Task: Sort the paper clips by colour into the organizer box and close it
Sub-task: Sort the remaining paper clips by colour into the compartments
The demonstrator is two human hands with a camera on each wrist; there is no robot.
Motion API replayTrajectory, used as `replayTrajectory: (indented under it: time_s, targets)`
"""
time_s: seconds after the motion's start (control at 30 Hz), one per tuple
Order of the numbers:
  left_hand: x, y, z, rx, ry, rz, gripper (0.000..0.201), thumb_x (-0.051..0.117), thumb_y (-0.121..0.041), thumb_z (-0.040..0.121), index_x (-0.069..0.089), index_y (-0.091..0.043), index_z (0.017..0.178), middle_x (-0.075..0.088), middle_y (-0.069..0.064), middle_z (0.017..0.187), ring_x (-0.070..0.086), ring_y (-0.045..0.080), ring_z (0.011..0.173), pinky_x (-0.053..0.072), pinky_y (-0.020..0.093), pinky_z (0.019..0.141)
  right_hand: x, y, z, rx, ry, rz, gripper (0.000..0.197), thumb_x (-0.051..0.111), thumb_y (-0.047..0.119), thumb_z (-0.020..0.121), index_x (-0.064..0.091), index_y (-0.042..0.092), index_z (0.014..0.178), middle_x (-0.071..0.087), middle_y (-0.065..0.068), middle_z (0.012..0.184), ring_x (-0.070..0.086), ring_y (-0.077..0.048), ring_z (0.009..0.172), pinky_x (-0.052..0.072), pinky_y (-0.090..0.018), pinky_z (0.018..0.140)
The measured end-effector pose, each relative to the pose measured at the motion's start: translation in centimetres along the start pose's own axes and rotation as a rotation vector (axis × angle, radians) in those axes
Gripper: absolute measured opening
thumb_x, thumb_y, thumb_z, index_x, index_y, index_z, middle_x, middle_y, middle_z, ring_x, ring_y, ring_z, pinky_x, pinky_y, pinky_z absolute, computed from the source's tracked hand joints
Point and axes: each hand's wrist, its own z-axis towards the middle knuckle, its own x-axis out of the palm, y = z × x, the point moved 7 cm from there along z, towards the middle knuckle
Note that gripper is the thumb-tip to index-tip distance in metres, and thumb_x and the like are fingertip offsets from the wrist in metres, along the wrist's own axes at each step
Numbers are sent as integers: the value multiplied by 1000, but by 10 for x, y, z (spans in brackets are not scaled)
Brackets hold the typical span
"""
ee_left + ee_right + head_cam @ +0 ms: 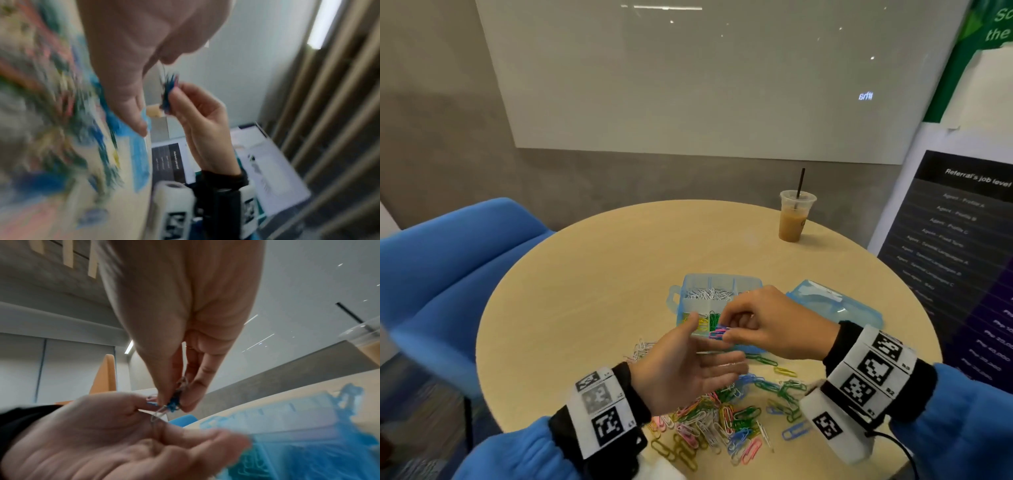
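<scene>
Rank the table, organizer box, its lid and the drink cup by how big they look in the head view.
1. table
2. organizer box and lid: look alike, and hands hide part of the box
3. drink cup, farther away

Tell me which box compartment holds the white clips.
The far-left compartment of the organizer box; the near ones hold yellow clips and green clips.

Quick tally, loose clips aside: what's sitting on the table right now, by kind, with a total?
Organizer box: 1
Lid: 1
Drink cup with straw: 1
Total: 3
</scene>
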Motion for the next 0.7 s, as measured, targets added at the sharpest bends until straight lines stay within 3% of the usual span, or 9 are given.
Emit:
replayTrajectory:
  time_s: [0.03,0.13,0.2,0.3,0.37,0.43,0.53,0.6,0.7]
  targets:
    - [8,4,1,-8,61,-126,65,31,-48,102,50,9,126,65,30,115,67,40,100,55,40,86,1,6,2,-30,0,11,14,72,24,87,73,13,97,70,1,85,63,-6,76,45,-11,66]
    - [25,2,-2,22,194,-410,38,38,-25,100,58,7,109,67,25,98,69,32,78,57,40,79,9,18,7,-76,47,23,19,76,25,82,75,17,100,72,4,92,64,-3,83,46,-9,72]
    - [24,0,-2,51,201,-462,30,38,-18,99,55,5,108,65,24,101,66,32,85,56,43,79,12,17,7,-64,62,40,22,78,20,79,75,17,101,72,4,94,64,-2,84,48,-9,73]
    - [16,0,-3,48,173,-484,44,35,-24,102,58,14,109,65,31,109,71,40,83,53,56,74,9,13,6,-67,49,40,22,76,14,80,75,17,101,72,4,94,64,-1,85,47,-7,72]
    - [14,1,-6,34,186,-506,57,32,-27,103,64,20,101,62,34,114,70,43,84,51,60,75,10,13,5,-71,57,51,20,76,14,81,76,17,101,72,4,92,64,-1,84,46,-7,71]
    - [12,2,-7,27,177,-511,57,32,-28,103,65,17,91,63,35,107,71,43,81,50,61,74,13,15,5,-71,63,57,18,76,14,81,76,15,99,72,4,89,64,0,80,46,-8,70]
    - [9,1,-6,22,174,-536,48,33,-32,104,56,9,98,64,33,102,70,40,82,50,60,75,18,16,8,-72,45,21,14,75,13,81,77,15,95,71,8,81,63,3,73,44,-7,67]
    - [8,1,-5,1,207,-559,54,33,-34,104,55,14,109,62,31,108,65,39,94,49,61,79,20,16,10,-69,33,10,13,75,13,81,77,16,93,66,13,75,60,8,70,41,-6,65]
    - [3,-1,-3,-8,196,-579,60,33,-34,104,58,20,107,60,31,112,61,39,100,50,61,79,20,17,14,-75,28,13,10,76,15,81,77,16,91,63,19,72,60,9,71,41,-5,64]
